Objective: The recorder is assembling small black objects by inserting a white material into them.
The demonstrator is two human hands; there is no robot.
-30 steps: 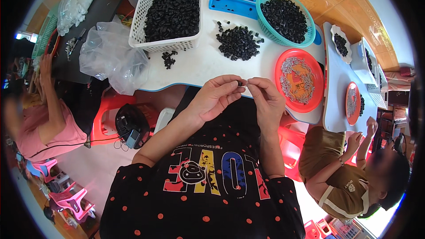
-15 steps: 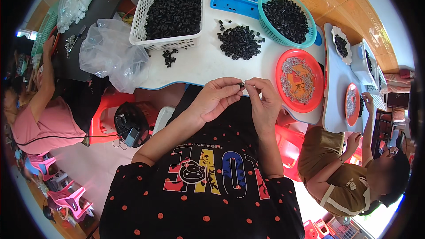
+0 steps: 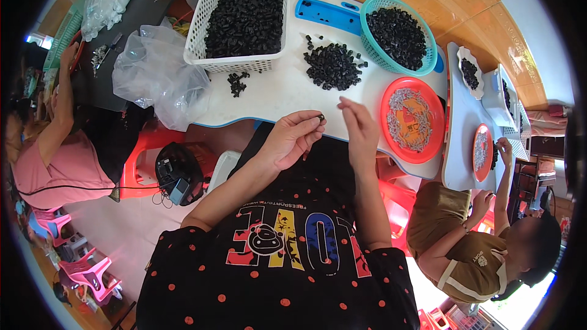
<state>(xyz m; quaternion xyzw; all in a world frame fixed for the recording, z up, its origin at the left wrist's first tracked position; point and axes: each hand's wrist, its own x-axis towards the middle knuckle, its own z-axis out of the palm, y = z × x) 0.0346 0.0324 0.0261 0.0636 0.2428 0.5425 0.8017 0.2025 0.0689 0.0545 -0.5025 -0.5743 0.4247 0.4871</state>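
My left hand [image 3: 295, 139] pinches a small black plastic piece [image 3: 321, 117] between thumb and forefinger, just off the near edge of the white table [image 3: 269, 95]. To its right and apart from it is my right hand [image 3: 359, 125], raised toward the table edge. Motion blurs its fingertips, so I cannot see whether they hold anything. Beyond the hands lies a loose pile of black plastic pieces [image 3: 333, 66]. Nearest to my right hand stands a red-orange plate [image 3: 439, 101] with many small grey-silver parts [image 3: 397, 123] spread over it.
A white basket [image 3: 235, 64] and a green basket [image 3: 380, 55] hold black pieces; a blue tray [image 3: 327, 17] lies between them. Clear plastic bags [image 3: 156, 76] hang over the table's left side. Other people sit at left [image 3: 64, 162] and right [image 3: 468, 244], beside red stools [image 3: 143, 162].
My right hand has parted from the left and moved up slightly. My left hand has shifted a little left, keeping the black plastic piece. The view has shifted slightly.
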